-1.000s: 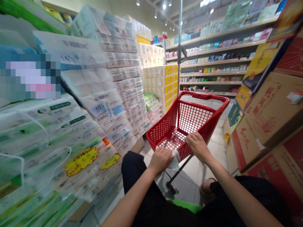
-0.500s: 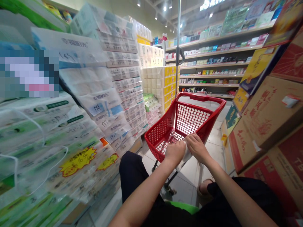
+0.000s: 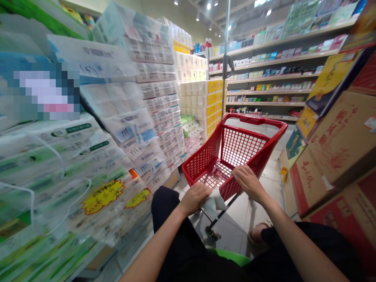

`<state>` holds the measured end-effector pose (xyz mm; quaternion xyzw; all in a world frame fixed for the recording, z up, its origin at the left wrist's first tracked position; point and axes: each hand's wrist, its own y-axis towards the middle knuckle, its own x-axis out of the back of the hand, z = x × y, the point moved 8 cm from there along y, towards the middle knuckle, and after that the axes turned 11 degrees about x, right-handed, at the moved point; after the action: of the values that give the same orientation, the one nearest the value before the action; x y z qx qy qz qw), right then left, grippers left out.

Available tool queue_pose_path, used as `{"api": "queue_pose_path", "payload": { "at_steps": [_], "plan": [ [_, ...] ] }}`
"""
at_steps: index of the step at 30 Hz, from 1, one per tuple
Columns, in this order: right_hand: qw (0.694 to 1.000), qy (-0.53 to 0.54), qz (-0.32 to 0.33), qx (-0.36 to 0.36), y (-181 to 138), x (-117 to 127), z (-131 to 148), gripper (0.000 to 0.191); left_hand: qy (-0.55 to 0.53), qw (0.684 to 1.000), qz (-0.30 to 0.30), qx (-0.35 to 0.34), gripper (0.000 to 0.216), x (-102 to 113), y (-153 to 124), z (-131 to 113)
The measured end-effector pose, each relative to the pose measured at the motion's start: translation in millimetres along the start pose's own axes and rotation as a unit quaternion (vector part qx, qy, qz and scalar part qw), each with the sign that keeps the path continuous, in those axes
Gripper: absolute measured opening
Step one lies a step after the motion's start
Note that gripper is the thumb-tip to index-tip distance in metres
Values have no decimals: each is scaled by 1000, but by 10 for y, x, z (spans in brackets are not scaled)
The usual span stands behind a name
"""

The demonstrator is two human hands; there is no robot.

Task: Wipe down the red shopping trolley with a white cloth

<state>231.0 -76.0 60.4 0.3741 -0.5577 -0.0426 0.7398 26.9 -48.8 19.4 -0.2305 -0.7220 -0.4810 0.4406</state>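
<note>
Your two hands are apart from each other at the near edge of the red plastic shopping cart with perforated walls (image 3: 264, 156), which stands on the pale tiled floor (image 3: 233, 234) right in front of your knees. Your left hand (image 3: 195, 199) is closed on a crumpled white cloth (image 3: 216, 204) at the rim's left part; the cloth hangs down outside the basket, beside your fingers. Your right hand (image 3: 249, 183) is wrapped over the rim farther right, its fingers bent toward the inside. To your left rise stacks of plastic-wrapped white tissue packs (image 3: 158, 72), with a yellow starburst price sign (image 3: 102, 196) on the nearer packs. To your right stands a brown cardboard box with red printing (image 3: 337, 135).
</note>
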Motion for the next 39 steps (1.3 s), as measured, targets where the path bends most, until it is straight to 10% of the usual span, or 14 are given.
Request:
{"api": "queue_pose_path", "payload": {
  "at_steps": [8, 23, 33, 39],
  "plan": [
    [998, -61, 2, -7, 57, -33, 3, 28, 33, 998, -29, 33, 25, -49, -24, 266],
    [995, -72, 73, -13, -19, -160, 731, 27, 59, 997, -28, 29, 23, -254, 154, -380],
    [995, -35, 89, -11, -124, -26, 368, 32, 72, 997, -22, 19, 24, 42, 132, 368],
    [986, -137, 86, -25, -79, -107, 398, 37, 82, 994, -35, 57, 20, -143, 345, 265]
  ]
}}
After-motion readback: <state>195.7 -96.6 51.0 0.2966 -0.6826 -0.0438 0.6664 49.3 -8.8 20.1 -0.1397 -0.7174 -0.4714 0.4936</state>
